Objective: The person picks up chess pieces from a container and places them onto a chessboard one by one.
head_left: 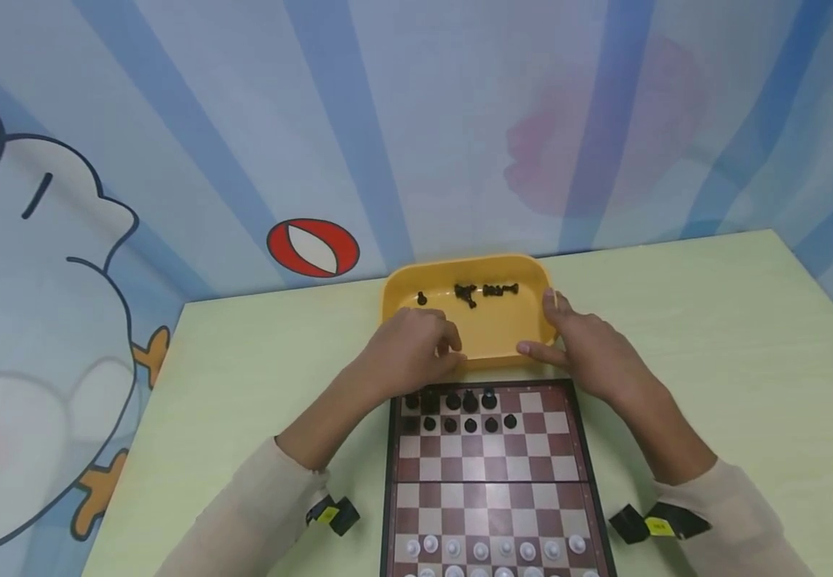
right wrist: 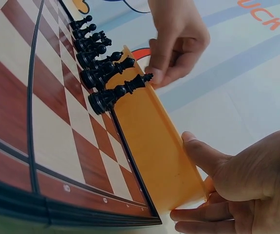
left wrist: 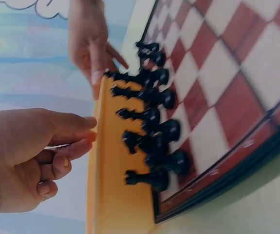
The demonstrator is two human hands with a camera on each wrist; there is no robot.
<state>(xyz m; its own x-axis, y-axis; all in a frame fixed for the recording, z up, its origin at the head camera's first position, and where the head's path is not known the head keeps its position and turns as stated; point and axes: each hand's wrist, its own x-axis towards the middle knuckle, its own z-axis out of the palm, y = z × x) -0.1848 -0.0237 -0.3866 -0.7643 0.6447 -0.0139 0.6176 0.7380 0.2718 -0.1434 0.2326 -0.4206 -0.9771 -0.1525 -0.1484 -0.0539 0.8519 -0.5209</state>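
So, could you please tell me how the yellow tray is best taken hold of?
Probably by the raised rim of the yellow tray, at its two short ends, coming from left and right: it is longer side to side, and the chessboard crowds its near edge.

Ylw tray, brn/wht chkd board, blk pcs.

tray behind chessboard | loose pieces in tray | standing pieces on chessboard's far, near ends
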